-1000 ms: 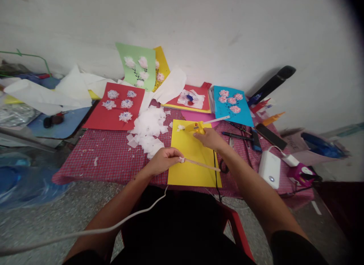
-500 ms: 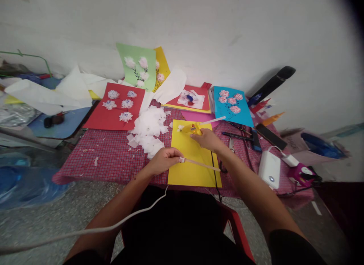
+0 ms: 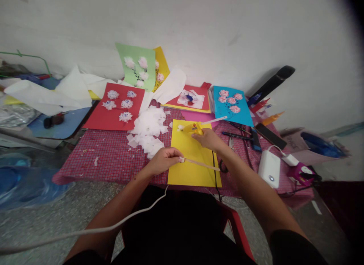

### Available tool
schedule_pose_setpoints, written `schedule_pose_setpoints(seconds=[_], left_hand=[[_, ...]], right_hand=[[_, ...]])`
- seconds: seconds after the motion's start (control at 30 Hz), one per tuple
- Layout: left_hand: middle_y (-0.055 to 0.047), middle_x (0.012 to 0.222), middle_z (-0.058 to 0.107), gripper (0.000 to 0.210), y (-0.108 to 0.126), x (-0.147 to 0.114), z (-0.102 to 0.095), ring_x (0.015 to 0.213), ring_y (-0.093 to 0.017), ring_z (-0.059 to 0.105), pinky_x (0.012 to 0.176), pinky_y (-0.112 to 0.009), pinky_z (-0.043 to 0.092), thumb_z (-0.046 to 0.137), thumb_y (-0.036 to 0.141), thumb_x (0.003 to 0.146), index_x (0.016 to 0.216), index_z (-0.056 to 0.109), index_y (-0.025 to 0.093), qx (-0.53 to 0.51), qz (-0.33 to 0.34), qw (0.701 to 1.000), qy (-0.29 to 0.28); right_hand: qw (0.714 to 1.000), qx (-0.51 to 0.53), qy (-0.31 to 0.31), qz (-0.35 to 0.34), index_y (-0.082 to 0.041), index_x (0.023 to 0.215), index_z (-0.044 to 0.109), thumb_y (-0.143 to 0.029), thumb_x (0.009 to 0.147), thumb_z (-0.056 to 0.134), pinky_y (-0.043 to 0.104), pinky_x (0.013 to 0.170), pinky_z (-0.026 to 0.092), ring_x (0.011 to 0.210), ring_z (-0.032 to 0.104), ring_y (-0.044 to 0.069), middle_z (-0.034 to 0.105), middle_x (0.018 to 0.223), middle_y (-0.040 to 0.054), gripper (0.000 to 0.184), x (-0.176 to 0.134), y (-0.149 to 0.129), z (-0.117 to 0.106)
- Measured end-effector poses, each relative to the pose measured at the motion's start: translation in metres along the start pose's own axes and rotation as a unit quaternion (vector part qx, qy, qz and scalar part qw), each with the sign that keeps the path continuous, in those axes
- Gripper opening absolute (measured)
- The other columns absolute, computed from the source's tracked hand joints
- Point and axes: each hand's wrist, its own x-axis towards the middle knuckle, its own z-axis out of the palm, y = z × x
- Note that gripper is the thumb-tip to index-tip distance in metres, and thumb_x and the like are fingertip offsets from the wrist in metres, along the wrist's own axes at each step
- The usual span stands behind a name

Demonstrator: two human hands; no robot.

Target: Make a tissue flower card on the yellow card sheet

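My right hand (image 3: 207, 139) is closed around a yellow hot glue gun (image 3: 195, 128) with a white glue stick (image 3: 214, 120) poking out of its back. Its nozzle points left, close to a small white paper tuft (image 3: 180, 127) near the top of the yellow sheet (image 3: 196, 177). Between thumb and fingers, my left hand (image 3: 165, 160) pinches a thin wooden stick (image 3: 202, 165) at its left end, where a bit of white paper (image 3: 182, 159) sits. The stick slants across the lower half of the yellow sheet. My fingers partly hide the paper bit.
Loose white paper squares (image 3: 149, 126) lie left of the yellow sheet. Cards with paper flowers, red (image 3: 96, 115), green (image 3: 121, 54) and blue (image 3: 244, 119), stand behind. A black cord (image 3: 214, 170) crosses the sheet. At right are a white power bank (image 3: 269, 170) and pens (image 3: 237, 136).
The glue gun and my right hand have shifted slightly right, drawing the nozzle a little away from the white tuft. My left hand stays nearly still with the stick.
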Motion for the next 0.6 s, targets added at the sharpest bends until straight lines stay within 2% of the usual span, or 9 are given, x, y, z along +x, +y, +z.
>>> schedule_pose_setpoints(seconds=[0.4, 0.6], left_hand=[[-0.005, 0.089, 0.074, 0.02, -0.001, 0.0, 0.0, 0.082, -0.015, 0.064, 0.077, -0.029, 0.047, 0.077, 0.034, 0.082, 0.091, 0.076, 0.016, -0.004, -0.006, 1.0, -0.003], [-0.005, 0.09, 0.075, 0.02, -0.002, 0.0, 0.001, 0.082, -0.016, 0.065, 0.078, -0.03, 0.048, 0.077, 0.035, 0.082, 0.092, 0.076, 0.017, 0.001, -0.004, 1.0, -0.001]], right_hand=[[0.999, -0.023, 0.023, 0.004, -0.017, 0.078, 0.064, -0.048, 0.086, 0.067, 0.026, 0.052, 0.032, 0.056, 0.052, 0.014, 0.061, 0.064, 0.0028, 0.033, 0.003, 0.01, -0.003], [0.999, 0.03, 0.023, 0.017, -0.017, 0.077, 0.063, -0.049, 0.086, 0.069, 0.025, 0.048, 0.034, 0.053, 0.053, 0.013, 0.06, 0.061, 0.0016, 0.034, 0.001, 0.012, -0.002]])
